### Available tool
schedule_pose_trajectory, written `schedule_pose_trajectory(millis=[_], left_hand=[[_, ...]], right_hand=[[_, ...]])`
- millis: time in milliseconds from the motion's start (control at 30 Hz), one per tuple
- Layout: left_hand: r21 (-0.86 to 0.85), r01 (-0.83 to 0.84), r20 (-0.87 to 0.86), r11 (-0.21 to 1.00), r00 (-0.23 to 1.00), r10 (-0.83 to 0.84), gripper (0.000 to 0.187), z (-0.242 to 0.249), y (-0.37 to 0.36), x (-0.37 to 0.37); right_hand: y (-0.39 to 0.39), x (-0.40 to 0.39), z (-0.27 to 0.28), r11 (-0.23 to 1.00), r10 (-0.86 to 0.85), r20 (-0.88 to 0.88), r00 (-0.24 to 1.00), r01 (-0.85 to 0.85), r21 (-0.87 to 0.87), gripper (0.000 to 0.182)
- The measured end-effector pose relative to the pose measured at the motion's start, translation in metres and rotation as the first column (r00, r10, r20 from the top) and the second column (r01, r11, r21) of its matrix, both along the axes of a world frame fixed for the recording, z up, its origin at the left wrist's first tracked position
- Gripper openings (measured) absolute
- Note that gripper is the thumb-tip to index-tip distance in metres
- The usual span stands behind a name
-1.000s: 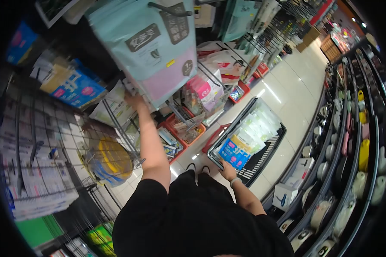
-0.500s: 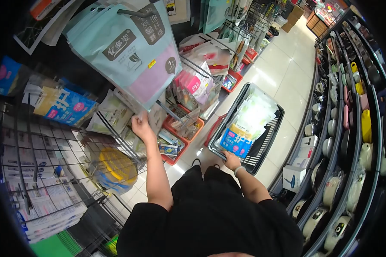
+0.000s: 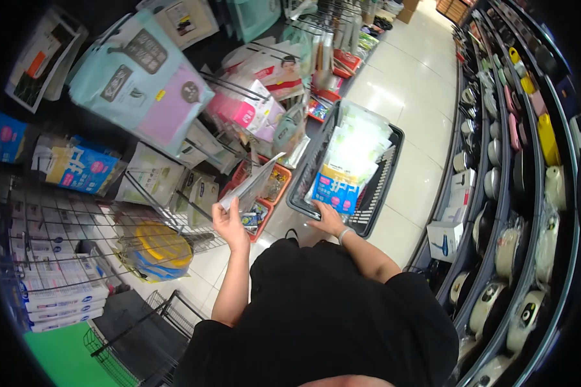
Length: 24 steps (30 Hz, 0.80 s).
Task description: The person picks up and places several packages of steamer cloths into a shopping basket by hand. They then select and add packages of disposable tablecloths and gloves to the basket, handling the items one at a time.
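My left hand (image 3: 231,226) is closed on the lower end of a flat, pale package (image 3: 254,181), held tilted and nearly edge-on beside the rack, so its label cannot be read. My right hand (image 3: 330,220) grips the near rim of a dark grey shopping basket (image 3: 394,169). Inside the basket lie several clear, whitish-green packages (image 3: 355,143), and on top nearest me is a blue-and-yellow packet (image 3: 335,189). Turquoise-and-lilac hanging packages (image 3: 142,84) are on a hook up and left of my left hand.
Wire racks with prongs (image 3: 135,187) and more hanging packets (image 3: 84,166) are at left. Orange-red trays (image 3: 274,184) of small goods stand below them. A shelf of pans and boxes (image 3: 444,239) lines the right side. Tiled floor (image 3: 400,84) runs between.
My left hand has drawn back from beneath the turquoise package and now holds a flat pale package. My right hand stays at the basket, which appears slightly further left as the view shifts.
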<state>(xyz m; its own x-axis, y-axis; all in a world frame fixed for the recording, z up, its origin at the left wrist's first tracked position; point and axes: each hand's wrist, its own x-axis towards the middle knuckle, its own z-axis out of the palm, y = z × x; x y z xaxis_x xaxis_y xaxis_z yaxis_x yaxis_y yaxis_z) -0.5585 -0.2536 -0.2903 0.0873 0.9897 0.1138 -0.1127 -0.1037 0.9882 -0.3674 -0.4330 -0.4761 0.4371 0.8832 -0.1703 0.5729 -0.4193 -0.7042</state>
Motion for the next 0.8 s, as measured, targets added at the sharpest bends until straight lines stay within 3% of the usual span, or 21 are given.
schedule_pose_trajectory(millis=[167,233,300,367,400,533,700,733,800], left_hand=[[0.106,0.138,-0.006,0.985,0.99,-0.138,0.007,0.034,-0.049,0.027],[0.225,0.197,0.021,0.954,0.978,-0.207,0.008,0.058,-0.062,0.045],[0.207,0.256,0.054,0.944,0.961,-0.272,0.009,0.07,-0.074,0.066],[0.269,0.38,0.064,0.885,0.91,-0.41,0.009,0.076,-0.081,0.09],[0.215,0.418,0.027,0.882,0.901,-0.434,0.009,0.076,-0.083,0.099],[0.2,0.508,0.122,0.838,0.835,-0.536,0.013,0.091,-0.099,0.139],[0.158,0.674,0.106,0.721,0.715,-0.691,0.011,0.041,-0.091,0.188],[0.094,0.731,0.158,0.676,0.66,-0.735,0.012,0.04,-0.091,0.194],[-0.056,0.792,0.091,0.608,0.611,-0.787,0.017,-0.002,-0.075,0.213]], right_hand=[[-0.04,0.0,0.017,0.991,-0.09,0.044,0.995,0.085,0.107,0.079],[-0.061,0.0,0.021,0.958,-0.213,0.033,0.976,0.202,0.206,0.072],[-0.084,0.0,0.024,0.945,-0.284,0.043,0.958,0.272,0.18,0.066],[-0.104,0.003,0.013,0.861,-0.486,0.15,0.861,0.442,0.252,0.062],[-0.114,0.007,0.013,0.83,-0.537,0.097,0.838,0.504,0.238,0.06],[-0.141,0.014,0.021,0.782,-0.601,0.17,0.781,0.532,0.325,0.059],[-0.154,0.017,0.008,0.766,-0.592,0.043,0.805,0.546,0.34,0.073],[-0.154,0.017,0.01,0.768,-0.586,0.031,0.81,0.543,0.338,0.076],[-0.153,0.018,0.014,0.773,-0.576,0.007,0.817,0.542,0.329,0.082]])
